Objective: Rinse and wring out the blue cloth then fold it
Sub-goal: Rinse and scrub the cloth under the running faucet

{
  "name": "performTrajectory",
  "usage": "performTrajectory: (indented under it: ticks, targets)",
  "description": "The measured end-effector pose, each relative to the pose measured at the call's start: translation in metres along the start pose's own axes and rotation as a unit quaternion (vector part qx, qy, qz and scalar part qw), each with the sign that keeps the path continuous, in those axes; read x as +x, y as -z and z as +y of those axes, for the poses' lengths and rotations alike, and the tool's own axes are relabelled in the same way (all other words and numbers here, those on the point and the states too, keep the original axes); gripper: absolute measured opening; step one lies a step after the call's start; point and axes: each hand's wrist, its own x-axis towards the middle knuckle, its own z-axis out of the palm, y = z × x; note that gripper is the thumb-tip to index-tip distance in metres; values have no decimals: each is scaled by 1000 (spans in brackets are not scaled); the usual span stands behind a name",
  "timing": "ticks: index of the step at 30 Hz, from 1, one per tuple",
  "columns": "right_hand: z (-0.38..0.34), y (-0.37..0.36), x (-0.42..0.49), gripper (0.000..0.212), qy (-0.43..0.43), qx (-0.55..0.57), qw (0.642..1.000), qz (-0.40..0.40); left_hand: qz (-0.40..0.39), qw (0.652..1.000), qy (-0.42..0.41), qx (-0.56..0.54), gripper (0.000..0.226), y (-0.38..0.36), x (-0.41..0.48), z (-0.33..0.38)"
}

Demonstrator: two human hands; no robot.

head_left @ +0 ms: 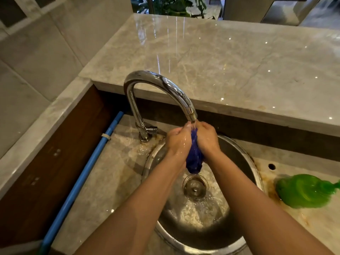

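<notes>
The blue cloth (pixel 194 159) is bunched into a wet wad between my two hands, directly under the spout of the chrome tap (pixel 156 83). Water runs from the spout onto the cloth's top. My left hand (pixel 179 139) presses the cloth from the left and my right hand (pixel 207 138) presses it from the right, both closed on it. The cloth's lower end hangs out below my palms, above the drain (pixel 195 188) of the round steel sink (pixel 237 155). Water pools and ripples in the basin.
A green plastic item (pixel 305 190) lies on the counter right of the sink. A blue pipe (pixel 82 179) runs diagonally along the left. A raised marble ledge (pixel 220 61) stands behind the tap. A small hole (pixel 271 166) sits in the counter by the sink rim.
</notes>
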Motion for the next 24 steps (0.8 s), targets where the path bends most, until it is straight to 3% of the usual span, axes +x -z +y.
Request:
performTrajectory:
  ticks: [3, 7, 9, 11, 13, 15, 17, 21, 24]
  targets:
    - [9, 3, -18, 29, -34, 102, 994, -28, 12, 1000, -24, 9, 30, -3, 10, 11]
    - [15, -11, -43, 33, 156, 56, 981, 102, 77, 989, -86, 97, 18, -6, 15, 15]
    - [11, -14, -45, 34, 252, -7, 961, 113, 46, 995, -54, 72, 21, -1, 15, 12]
    - [5, -14, -33, 37, 289, -101, 946, 109, -18, 998, 60, -13, 33, 1, 8, 11]
    - [-4, -6, -11, 41, 215, -104, 967, 85, -47, 992, 97, -60, 34, 0, 2, 6]
    - [-7, 4, 1, 37, 104, -56, 993, 21, -46, 997, 63, -29, 25, 1, 2, 1]
    - [-2, 14, -2, 32, 87, -55, 995, 1, -64, 997, 39, -8, 17, 7, 7, 6]
    - [10, 16, -37, 28, 253, -52, 966, -1, -99, 990, 96, -26, 10, 10, 19, 20]
    - [2, 3, -39, 28, 349, -150, 925, 13, -106, 973, 182, -93, 28, 10, 15, 23]
